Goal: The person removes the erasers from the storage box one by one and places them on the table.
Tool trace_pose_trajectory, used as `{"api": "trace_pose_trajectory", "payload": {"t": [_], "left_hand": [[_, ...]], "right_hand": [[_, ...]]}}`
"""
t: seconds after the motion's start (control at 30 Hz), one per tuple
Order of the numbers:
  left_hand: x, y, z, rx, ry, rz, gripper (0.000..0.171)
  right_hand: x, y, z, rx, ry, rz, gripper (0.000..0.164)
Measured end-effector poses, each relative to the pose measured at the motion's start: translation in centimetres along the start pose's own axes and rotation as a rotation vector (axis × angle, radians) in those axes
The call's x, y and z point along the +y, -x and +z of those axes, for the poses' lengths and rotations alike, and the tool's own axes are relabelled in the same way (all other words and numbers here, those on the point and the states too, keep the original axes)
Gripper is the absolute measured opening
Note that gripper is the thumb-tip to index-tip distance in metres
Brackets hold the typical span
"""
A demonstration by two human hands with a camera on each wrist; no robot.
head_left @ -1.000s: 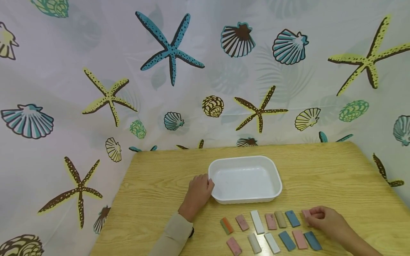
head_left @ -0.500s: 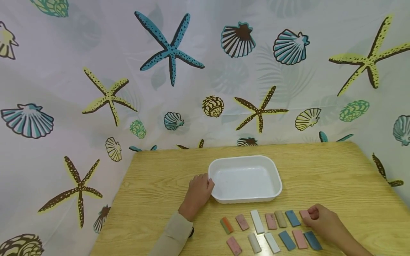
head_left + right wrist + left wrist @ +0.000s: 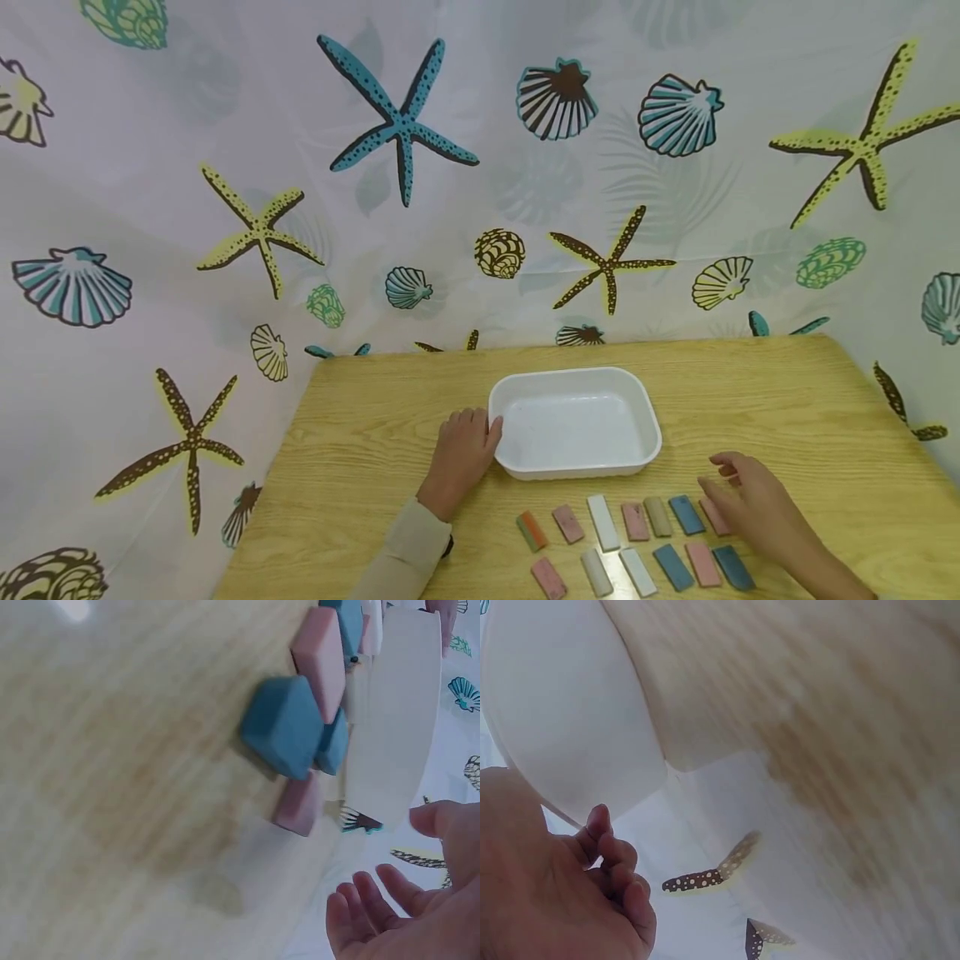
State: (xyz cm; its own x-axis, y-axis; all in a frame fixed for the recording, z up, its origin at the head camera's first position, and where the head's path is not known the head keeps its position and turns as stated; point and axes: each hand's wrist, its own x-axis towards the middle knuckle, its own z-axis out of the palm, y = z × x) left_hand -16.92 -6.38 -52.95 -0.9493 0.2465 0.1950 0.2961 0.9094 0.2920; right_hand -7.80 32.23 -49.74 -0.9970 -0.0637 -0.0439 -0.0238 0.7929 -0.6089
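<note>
At the left end of a white plastic tub, my left hand holds the rim, thumb over the edge. The left wrist view has its curled fingers beside the tub's outer wall. My right hand hovers with parted fingers over the right end of two rows of erasers, holding nothing. Partly behind it lies a pink eraser, next to a blue eraser. Below them are another blue eraser and a pink eraser. The right wrist view shows thumb and fingers apart.
Further left in the rows lie a tan eraser, a white eraser, an orange-and-green eraser and several others. The wooden table meets a curtain printed with shells and starfish at its back and sides.
My right hand slid the pink eraser slightly left into the upper row, then let go and rose away with fingers spread. The left hand stays at the tub.
</note>
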Motion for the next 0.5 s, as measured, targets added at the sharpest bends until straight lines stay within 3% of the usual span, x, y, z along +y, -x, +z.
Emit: {"api": "trace_pose_trajectory", "payload": {"t": [0.13,0.33,0.5], "left_hand": [[0.0,0.1,-0.4,0.042,-0.03,0.005,0.047],[0.3,0.5,-1.2,0.093,-0.03,0.001,0.051],[0.7,0.8,-1.9,0.102,-0.053,-0.002,0.075]], "right_hand": [[-1.5,-0.9,0.0,0.105,0.053,-0.098,0.056],[-3.6,-2.0,0.4,0.152,0.173,-0.204,0.067],[-4.9,-2.3,0.8,0.21,0.263,-0.301,0.08]]}}
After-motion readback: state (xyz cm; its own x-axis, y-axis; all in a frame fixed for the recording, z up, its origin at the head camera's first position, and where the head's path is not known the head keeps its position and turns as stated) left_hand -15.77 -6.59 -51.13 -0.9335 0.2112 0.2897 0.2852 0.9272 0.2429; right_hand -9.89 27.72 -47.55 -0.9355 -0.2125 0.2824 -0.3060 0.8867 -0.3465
